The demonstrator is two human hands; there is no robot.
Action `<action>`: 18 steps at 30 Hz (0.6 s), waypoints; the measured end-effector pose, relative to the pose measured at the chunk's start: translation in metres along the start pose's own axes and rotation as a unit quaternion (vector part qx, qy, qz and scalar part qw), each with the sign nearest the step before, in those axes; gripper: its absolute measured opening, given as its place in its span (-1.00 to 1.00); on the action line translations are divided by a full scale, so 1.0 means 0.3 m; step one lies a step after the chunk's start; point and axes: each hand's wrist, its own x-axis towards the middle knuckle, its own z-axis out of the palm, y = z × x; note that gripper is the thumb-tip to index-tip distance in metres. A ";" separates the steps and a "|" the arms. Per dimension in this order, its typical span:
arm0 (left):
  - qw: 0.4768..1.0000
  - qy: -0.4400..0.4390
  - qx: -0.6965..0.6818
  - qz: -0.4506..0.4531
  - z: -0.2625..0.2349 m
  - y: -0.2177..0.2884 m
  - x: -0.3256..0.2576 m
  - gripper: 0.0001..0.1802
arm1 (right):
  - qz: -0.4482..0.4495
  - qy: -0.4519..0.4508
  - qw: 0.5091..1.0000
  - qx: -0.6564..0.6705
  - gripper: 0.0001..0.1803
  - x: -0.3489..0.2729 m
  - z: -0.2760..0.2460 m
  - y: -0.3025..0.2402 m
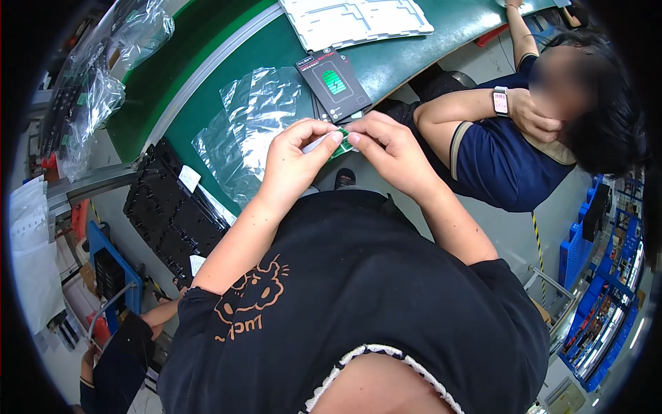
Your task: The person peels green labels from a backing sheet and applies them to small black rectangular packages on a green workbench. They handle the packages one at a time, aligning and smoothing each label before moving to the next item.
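We are pinching a small green piece with a white strip at its left end, just above the green table's edge: our left hand is closing thumb and forefinger on it, our right hand gripping its other end beside clear plastic bags.
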 end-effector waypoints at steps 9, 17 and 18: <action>0.995 -0.030 0.092 0.029 0.007 -0.006 -0.009 -0.84 | 0.012 0.053 0.998 -0.024 -0.87 -0.006 0.001 -0.016; 0.997 -0.020 0.020 -0.078 0.005 0.004 -0.016 -0.83 | 0.009 0.065 0.995 -0.076 -0.88 -0.010 0.014 -0.015; 0.996 -0.022 0.015 -0.085 0.005 0.005 -0.015 -0.82 | 0.010 0.067 0.994 -0.081 -0.89 -0.010 0.014 -0.018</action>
